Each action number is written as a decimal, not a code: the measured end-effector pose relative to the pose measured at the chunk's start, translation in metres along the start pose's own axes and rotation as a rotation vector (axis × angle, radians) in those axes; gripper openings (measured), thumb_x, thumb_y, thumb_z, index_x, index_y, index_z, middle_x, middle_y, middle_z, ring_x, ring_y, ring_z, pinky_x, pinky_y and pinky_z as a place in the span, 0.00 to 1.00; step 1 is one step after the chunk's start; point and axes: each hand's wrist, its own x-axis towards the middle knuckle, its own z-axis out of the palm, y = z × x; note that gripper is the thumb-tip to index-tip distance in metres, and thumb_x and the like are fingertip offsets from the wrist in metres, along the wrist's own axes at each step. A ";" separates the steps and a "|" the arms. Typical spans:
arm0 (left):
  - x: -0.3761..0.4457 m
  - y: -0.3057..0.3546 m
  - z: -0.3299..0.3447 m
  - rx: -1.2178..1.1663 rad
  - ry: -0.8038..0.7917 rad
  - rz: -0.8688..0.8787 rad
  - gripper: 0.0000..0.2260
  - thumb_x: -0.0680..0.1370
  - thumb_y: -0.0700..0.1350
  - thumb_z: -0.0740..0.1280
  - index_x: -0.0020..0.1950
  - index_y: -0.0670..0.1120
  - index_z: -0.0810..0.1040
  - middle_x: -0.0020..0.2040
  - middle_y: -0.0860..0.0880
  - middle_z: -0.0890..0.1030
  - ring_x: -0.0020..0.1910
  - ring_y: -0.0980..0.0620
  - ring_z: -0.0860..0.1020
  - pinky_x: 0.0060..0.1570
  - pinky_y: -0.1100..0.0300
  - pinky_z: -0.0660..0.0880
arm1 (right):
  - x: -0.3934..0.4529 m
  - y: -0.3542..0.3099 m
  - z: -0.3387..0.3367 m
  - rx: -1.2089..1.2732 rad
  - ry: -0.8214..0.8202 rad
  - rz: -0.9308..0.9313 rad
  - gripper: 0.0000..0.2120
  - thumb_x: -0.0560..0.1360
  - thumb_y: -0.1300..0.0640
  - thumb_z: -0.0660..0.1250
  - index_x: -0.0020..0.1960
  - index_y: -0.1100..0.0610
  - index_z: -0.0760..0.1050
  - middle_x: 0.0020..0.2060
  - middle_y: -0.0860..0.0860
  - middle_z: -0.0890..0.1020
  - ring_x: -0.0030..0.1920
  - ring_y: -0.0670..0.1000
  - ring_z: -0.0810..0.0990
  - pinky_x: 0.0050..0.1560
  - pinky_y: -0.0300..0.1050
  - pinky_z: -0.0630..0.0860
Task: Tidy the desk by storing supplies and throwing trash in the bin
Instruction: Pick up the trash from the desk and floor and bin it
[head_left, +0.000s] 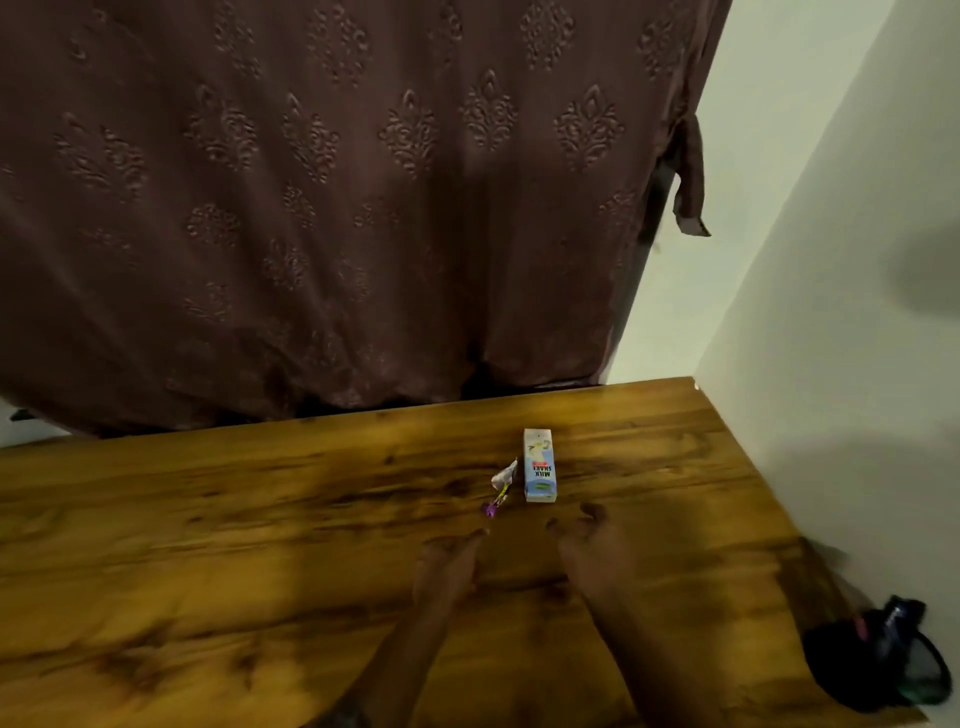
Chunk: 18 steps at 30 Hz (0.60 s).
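Observation:
A small milkshake carton (540, 472) lies flat on the wooden desk (208, 545), toward the far right. Just left of it is a crumpled wrapper (503, 483) with a purple end. My left hand (448, 564) hovers over the desk, fingers stretched toward the wrapper, a short way from it. My right hand (592, 551) is just below the carton, fingers loosely bent and apart from it. Both hands hold nothing and are blurred.
A brown patterned curtain (337, 208) hangs behind the desk's far edge. White walls (831, 312) close the right side and corner. A dark bin with a black liner (878, 660) stands off the desk's right edge, near me.

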 end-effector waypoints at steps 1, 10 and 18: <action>0.016 -0.003 0.007 -0.005 0.018 -0.035 0.26 0.56 0.71 0.74 0.39 0.51 0.86 0.37 0.49 0.86 0.38 0.45 0.85 0.49 0.44 0.82 | 0.009 -0.002 0.003 -0.017 -0.015 0.011 0.19 0.73 0.52 0.74 0.61 0.55 0.74 0.47 0.52 0.81 0.41 0.48 0.77 0.43 0.46 0.76; -0.006 0.058 0.037 0.141 0.230 0.047 0.11 0.68 0.58 0.80 0.44 0.54 0.86 0.42 0.57 0.86 0.40 0.59 0.83 0.41 0.65 0.80 | 0.077 -0.018 0.026 -0.313 -0.010 -0.187 0.31 0.70 0.36 0.73 0.63 0.56 0.73 0.56 0.52 0.80 0.54 0.53 0.81 0.45 0.46 0.80; -0.001 0.048 0.038 0.025 0.314 0.068 0.10 0.68 0.55 0.81 0.43 0.51 0.88 0.35 0.54 0.87 0.36 0.54 0.87 0.43 0.48 0.85 | 0.097 -0.027 0.035 -0.482 0.007 -0.241 0.33 0.70 0.38 0.74 0.65 0.58 0.72 0.60 0.53 0.77 0.58 0.52 0.77 0.41 0.39 0.70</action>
